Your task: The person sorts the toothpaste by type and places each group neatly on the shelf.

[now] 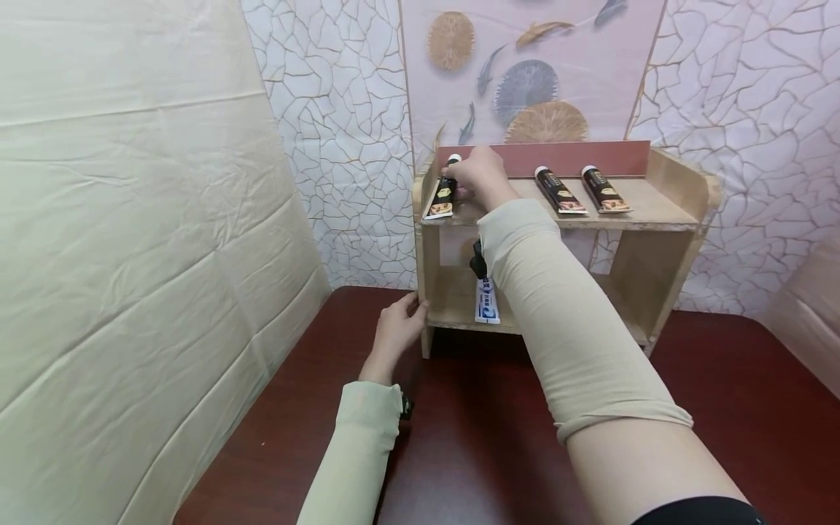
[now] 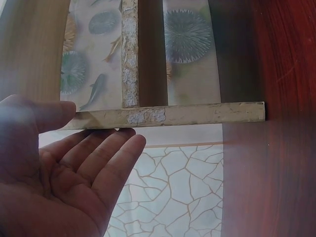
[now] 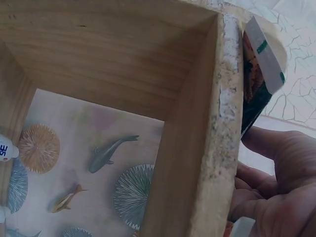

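Observation:
A two-tier wooden shelf (image 1: 656, 270) stands on the table. My right hand (image 1: 482, 175) grips a black toothpaste tube (image 1: 445, 193) at the left end of its top board. In the right wrist view, the flat end of that tube (image 3: 266, 61) sticks out past the board's edge. Two more black tubes, a nearer one (image 1: 558, 191) and a farther one (image 1: 602, 189), lie on the right half of the top. My left hand (image 1: 397, 324) pinches the front edge of the left side panel (image 2: 197, 113), thumb on one side and fingers on the other.
On the lower board lies a white-and-blue toothpaste tube (image 1: 487, 302), partly behind my right arm. White caps (image 3: 7, 148) show at the right wrist view's left edge. A red-brown strip (image 1: 577, 159) backs the top board. The dark red table (image 1: 315, 437) meets a cloth-covered wall (image 1: 164, 255) at left.

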Demonstrator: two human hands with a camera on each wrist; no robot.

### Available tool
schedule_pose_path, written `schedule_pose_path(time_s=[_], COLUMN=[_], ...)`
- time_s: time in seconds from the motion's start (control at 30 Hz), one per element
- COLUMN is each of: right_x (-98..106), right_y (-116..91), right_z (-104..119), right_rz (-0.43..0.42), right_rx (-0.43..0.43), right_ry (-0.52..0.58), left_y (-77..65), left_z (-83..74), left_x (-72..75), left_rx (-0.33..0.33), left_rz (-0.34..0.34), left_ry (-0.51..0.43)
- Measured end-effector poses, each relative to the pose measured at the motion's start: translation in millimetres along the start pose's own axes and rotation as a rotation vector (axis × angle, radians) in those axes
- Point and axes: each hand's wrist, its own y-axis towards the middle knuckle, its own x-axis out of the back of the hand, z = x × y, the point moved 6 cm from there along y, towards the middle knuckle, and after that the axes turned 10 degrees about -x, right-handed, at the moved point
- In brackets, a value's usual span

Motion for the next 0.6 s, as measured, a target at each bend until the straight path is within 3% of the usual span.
schedule_pose_path(time_s=[0.47, 0.6], right_x=[-3.6, -7.4], right_y=[7.8, 11.9], right_z=[-0.8, 7.1], right_rz=[-0.029, -0.07], right_rx=[0.005, 0.078], right_ry=[-0.185, -0.267], left_y=[-2.2, -0.5], left_z=[-0.4, -0.9], left_x=[-0.5, 0.7], left_rx=[-0.004, -0.007], left_rz=[0.011, 0.012], left_ry=[0.006, 0.002])
